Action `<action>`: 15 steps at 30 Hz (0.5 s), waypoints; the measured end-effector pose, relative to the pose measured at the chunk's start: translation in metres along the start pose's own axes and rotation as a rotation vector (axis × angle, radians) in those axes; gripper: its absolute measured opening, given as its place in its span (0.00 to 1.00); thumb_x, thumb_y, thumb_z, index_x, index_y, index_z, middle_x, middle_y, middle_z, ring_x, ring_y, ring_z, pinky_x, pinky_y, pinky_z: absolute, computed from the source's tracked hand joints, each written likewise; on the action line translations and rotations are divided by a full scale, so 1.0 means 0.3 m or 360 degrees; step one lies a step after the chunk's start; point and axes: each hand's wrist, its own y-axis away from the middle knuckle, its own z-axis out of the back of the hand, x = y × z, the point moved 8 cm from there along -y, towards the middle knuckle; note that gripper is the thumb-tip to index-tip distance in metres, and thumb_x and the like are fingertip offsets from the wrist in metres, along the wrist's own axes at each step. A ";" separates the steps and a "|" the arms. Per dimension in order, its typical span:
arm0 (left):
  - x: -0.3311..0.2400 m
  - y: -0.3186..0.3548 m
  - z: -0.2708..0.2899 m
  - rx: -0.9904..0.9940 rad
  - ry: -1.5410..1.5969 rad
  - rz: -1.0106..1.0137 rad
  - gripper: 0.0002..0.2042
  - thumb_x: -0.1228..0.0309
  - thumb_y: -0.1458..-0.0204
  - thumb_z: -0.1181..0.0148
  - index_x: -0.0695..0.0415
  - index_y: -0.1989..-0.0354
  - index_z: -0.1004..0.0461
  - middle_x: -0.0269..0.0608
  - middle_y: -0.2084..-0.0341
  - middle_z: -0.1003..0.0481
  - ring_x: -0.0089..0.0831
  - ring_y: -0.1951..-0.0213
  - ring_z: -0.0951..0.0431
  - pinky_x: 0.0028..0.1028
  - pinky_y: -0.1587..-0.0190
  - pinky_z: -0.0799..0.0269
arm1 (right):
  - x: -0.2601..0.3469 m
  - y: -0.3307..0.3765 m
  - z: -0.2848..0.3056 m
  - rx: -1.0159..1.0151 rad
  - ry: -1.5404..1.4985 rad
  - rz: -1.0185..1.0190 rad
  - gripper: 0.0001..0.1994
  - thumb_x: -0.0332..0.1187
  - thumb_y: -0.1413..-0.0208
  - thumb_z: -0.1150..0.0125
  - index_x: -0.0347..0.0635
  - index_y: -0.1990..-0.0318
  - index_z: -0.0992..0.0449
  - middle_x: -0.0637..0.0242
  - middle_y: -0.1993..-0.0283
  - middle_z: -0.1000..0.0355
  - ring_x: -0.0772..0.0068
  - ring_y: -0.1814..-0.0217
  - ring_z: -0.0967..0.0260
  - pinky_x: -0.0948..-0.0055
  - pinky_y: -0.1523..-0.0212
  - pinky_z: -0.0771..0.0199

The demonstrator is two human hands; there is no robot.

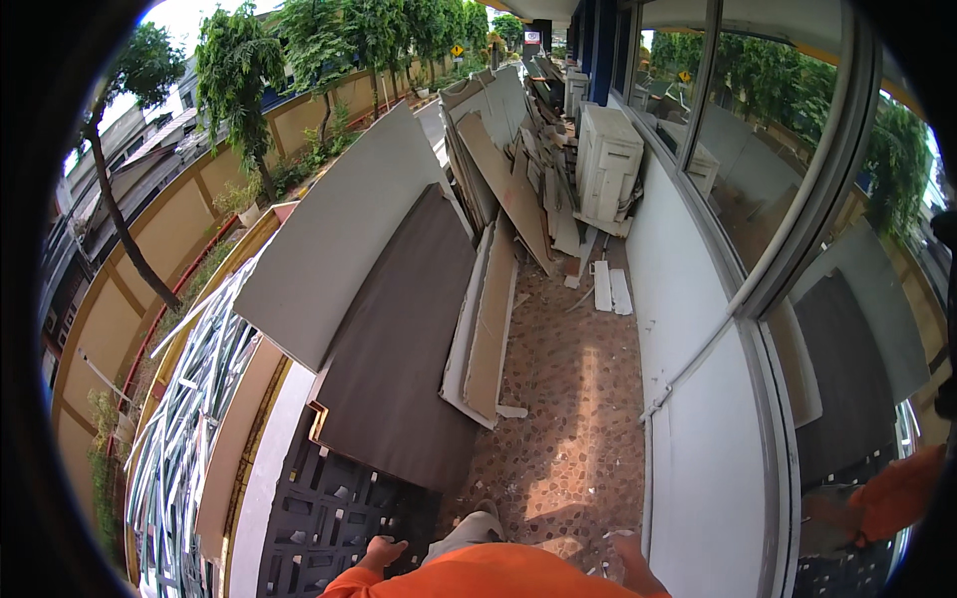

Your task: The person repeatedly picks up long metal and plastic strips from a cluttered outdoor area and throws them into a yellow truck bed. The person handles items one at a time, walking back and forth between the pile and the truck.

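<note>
My left hand (pixel 384 550) hangs low at the bottom of the view, beside my thigh, with its fingers curled in and nothing visible in them. It is nearest to the dark lattice block wall (pixel 334 508). My right hand (pixel 628 546) is down by the white wall on the right; its fingers are partly hidden, so their hold cannot be made out. Ahead on the left, a dark brown panel (pixel 399 329) leans over the low wall, with a large grey-white board (pixel 339 219) behind it. Broken boards with pale edges (pixel 480 329) stand next to the brown panel.
A pebble-patterned walkway (pixel 568 419) runs ahead, littered with scraps. Farther on, leaning wood sheets (pixel 503 184) and debris crowd its left side. A white air-conditioner unit (pixel 608 164) stands by the windows (pixel 763 130). Metal strips (pixel 194 419) are heaped beyond the low wall.
</note>
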 end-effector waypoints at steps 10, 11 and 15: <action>-0.552 -0.585 -0.068 0.0234 -0.0013 -0.0294 0.36 0.46 0.46 0.37 0.69 0.41 0.28 0.47 0.49 0.21 0.36 0.55 0.17 0.32 0.56 0.19 | 0.709 -0.350 -0.015 0.0150 0.0233 0.0076 0.20 0.34 0.41 0.35 0.32 0.44 0.24 0.56 0.61 0.19 0.66 0.67 0.20 0.67 0.71 0.20; -0.675 -0.643 -0.037 0.0191 0.0246 -0.0227 0.37 0.47 0.48 0.34 0.69 0.41 0.28 0.48 0.48 0.21 0.36 0.53 0.17 0.33 0.54 0.20 | 0.765 -0.406 0.028 0.0096 0.0277 0.0031 0.20 0.34 0.41 0.35 0.32 0.44 0.24 0.56 0.61 0.19 0.66 0.67 0.20 0.67 0.71 0.20; -1.180 -0.846 0.179 0.0178 0.0642 -0.0157 0.39 0.47 0.50 0.32 0.66 0.37 0.30 0.56 0.47 0.22 0.43 0.45 0.20 0.34 0.42 0.26 | 0.893 -0.642 0.163 -0.0036 0.0576 0.0012 0.22 0.33 0.45 0.34 0.30 0.44 0.25 0.56 0.61 0.19 0.67 0.70 0.20 0.67 0.73 0.20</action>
